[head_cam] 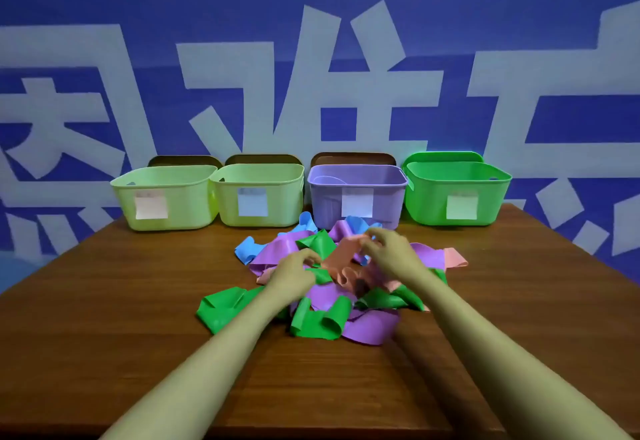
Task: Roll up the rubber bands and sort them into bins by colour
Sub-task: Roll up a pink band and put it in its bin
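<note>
Rubber bands [325,318] in green, purple, blue and pink lie in one loose heap in the middle of the brown desk [138,301]. The right hand [388,249] is over the far side of the heap. Its fingers [372,237] are curled and pinch the upper end of a pink band [341,254], which is lifted a little above the others. The left hand [294,271] rests on the heap near the lower part of this band, with bent fingers; I cannot tell if it holds something. Behind the heap four bins stand in a row: two pale green bins [187,217] [277,211], a purple bin [325,200] and a bright green bin [426,204]. Each has a paper label on its front.
</note>
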`<state>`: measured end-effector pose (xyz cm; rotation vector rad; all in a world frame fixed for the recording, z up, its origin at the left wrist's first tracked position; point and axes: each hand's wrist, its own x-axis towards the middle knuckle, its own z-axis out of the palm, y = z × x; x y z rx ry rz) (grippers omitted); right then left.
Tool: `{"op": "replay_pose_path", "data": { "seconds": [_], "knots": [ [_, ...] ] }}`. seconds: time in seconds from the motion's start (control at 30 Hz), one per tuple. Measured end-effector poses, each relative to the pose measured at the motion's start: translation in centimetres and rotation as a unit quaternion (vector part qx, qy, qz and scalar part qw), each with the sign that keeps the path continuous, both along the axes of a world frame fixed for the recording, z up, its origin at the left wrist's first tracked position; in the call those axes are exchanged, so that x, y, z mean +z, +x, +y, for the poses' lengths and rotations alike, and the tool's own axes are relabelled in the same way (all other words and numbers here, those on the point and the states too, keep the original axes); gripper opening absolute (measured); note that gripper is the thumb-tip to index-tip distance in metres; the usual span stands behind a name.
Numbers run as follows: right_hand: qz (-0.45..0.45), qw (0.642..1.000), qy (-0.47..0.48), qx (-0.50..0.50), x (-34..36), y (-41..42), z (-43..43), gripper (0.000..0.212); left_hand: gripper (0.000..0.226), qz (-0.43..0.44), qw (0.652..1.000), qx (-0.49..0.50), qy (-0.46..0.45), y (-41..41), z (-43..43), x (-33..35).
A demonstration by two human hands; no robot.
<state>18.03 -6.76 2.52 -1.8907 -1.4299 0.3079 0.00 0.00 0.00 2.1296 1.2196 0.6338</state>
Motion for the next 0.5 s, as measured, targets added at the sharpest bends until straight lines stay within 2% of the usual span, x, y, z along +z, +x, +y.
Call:
{"op": "replay_pose_path", "data": {
  "seconds": [0.07,0.13,0.2,0.3,0.37,0.4,0.5],
  "knots": [
    [0.159,0.983,0.083,0.034,1.2,0.4,1.1,0.015,0.045,-0.084,0.995,-0.037,-0.047,1.0,0.8,0.7],
    [0.341,0.927,0.132,0.085,2.8,0.3,1.7,0.018,0.068,-0.185,0.974,-0.052,-0.118,2.0,0.9,1.7],
    [0.412,0.887,0.154,0.141,4.2,0.1,2.1,0.017,0.067,-0.220,0.961,-0.097,-0.136,2.9,1.2,2.1],
    [0.441,0.855,0.202,0.185,5.8,0.0,2.3,0.017,0.018,-0.209,0.947,-0.191,-0.152,3.6,0.8,2.6],
    [0.471,0.830,0.231,0.188,6.1,0.6,2.7,0.016,0.014,-0.275,0.927,-0.179,-0.181,4.0,0.9,2.7],
    [0.474,0.830,0.234,0.176,6.0,0.7,2.7,0.016,0.016,-0.342,0.902,-0.155,-0.216,4.3,1.1,2.8],
    [0.416,0.875,0.223,0.110,3.7,1.3,3.4,0.014,0.024,-0.524,0.793,-0.060,-0.305,4.9,2.4,2.8]
  ]
}}
